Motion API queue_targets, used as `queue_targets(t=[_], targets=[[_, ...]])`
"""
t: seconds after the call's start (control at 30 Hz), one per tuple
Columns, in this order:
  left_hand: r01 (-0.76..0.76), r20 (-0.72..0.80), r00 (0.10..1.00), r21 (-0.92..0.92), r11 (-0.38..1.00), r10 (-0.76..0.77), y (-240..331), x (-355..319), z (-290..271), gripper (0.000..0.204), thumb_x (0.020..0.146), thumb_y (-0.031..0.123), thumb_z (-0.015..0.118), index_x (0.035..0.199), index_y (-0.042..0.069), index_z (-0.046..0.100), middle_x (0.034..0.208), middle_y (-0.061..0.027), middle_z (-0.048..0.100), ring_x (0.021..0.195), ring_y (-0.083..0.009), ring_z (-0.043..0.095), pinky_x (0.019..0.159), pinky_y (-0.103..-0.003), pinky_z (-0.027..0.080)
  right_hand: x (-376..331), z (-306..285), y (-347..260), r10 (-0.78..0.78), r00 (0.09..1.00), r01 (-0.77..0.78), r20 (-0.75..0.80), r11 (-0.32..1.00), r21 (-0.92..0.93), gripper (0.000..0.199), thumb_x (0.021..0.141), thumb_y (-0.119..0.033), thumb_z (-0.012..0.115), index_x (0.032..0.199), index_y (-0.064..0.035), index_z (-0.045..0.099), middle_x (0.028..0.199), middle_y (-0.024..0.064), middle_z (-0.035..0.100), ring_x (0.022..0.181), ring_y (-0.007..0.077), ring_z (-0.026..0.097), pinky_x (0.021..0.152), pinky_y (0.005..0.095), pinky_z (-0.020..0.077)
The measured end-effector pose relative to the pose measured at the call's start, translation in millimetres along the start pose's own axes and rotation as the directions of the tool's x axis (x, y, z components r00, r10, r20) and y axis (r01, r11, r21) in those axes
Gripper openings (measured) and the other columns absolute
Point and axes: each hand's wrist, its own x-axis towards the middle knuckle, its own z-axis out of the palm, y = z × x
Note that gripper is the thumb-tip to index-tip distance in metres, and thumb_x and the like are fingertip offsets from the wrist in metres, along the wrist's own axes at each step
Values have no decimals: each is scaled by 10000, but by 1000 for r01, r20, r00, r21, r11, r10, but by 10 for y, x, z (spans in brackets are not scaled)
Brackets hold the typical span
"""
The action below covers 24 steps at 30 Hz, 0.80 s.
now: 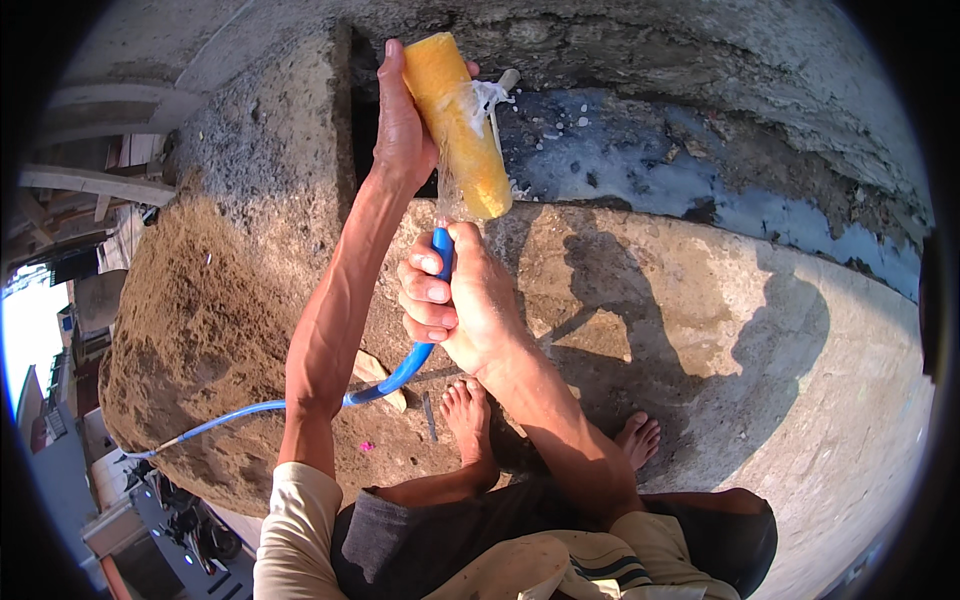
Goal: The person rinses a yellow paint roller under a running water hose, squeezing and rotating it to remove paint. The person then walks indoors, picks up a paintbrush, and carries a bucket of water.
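Note:
A yellow paint roller with white foam or paint on its side is held up in my left hand, the fingers wrapped behind it and the thumb along its upper end. Below it my right hand is closed around a blue hose, thumb near the hose's mouth. Water sprays from the hose up against the roller's lower part. The far side of the roller and most of my left fingers are hidden.
Beyond the concrete ledge runs a gutter with milky grey water. A sand heap lies to the left, and the hose trails across it. My bare feet stand on the concrete. A dry leaf lies by the hose.

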Motion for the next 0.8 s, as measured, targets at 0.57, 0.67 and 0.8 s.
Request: queue_targets(t=[0.57, 0.67, 0.8], targets=[[-41, -106, 993, 87, 995, 50, 11, -24, 86, 827, 960, 780, 441, 1272, 30, 598, 1075, -95, 641, 961, -260, 665, 947, -493, 575, -28, 24, -55, -43, 999, 44, -18, 999, 18, 451, 1091, -447, 328, 758, -158, 427, 576, -61, 346, 404, 69, 255, 389, 256, 263], [-85, -48, 995, 60, 995, 88, 46, 15, 8, 778, 975, 750, 453, 1243, 34, 596, 1083, -111, 656, 959, -270, 673, 904, -465, 578, -7, -2, -68, -55, 998, 56, -28, 998, 36, 448, 1091, -443, 326, 759, -159, 428, 572, -62, 343, 404, 69, 253, 386, 256, 259], [-64, -46, 997, 5, 998, 64, 61, 3, -9, 712, 996, 697, 451, 1236, 40, 581, 1101, -138, 677, 994, -287, 681, 896, -454, 571, -19, 6, -63, -18, 1000, 19, -19, 999, 37, 443, 1089, -436, 330, 761, -157, 430, 576, -60, 350, 402, 71, 256, 382, 256, 258]])
